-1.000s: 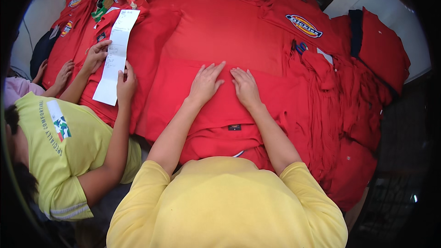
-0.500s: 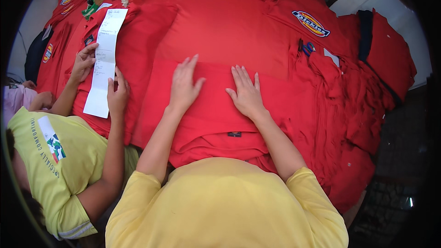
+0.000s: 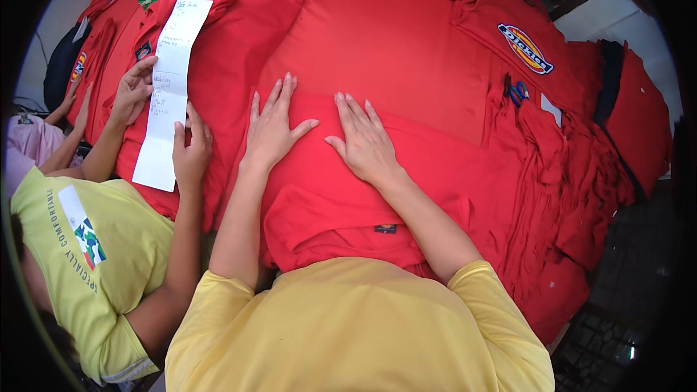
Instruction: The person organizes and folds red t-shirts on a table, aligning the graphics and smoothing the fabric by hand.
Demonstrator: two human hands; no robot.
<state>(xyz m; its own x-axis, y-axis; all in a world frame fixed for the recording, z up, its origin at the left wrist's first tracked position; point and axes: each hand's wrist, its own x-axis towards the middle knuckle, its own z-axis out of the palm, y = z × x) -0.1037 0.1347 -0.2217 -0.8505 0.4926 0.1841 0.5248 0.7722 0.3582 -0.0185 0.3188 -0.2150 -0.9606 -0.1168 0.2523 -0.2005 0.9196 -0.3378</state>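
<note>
A red shirt [image 3: 435, 156] lies spread in front of me, its collar and small dark neck label [image 3: 385, 229] toward my body. My left hand [image 3: 272, 127] rests flat on its left part, fingers stretched and thumb out to the right. Beside it, my right hand [image 3: 365, 141] also lies flat on the cloth with fingers extended. Neither hand grips anything. Folds bunch up around the collar between my forearms. Under and beyond my fingertips, smooth red fabric [image 3: 363, 36] continues toward the far side.
At my left a person in a yellow-green shirt [image 3: 94, 261] holds a long handwritten paper [image 3: 168, 94]. Blue-handled scissors [image 3: 518, 93] lie on crumpled red garments [image 3: 566, 174] at right, near a sewn oval patch [image 3: 524, 49]. Another person's pink sleeve [image 3: 33, 147] shows far left.
My right hand has slid left, closer to my left hand, which has also shifted slightly left. The whole view has turned a little. At far left, the second person's hands have lifted into view.
</note>
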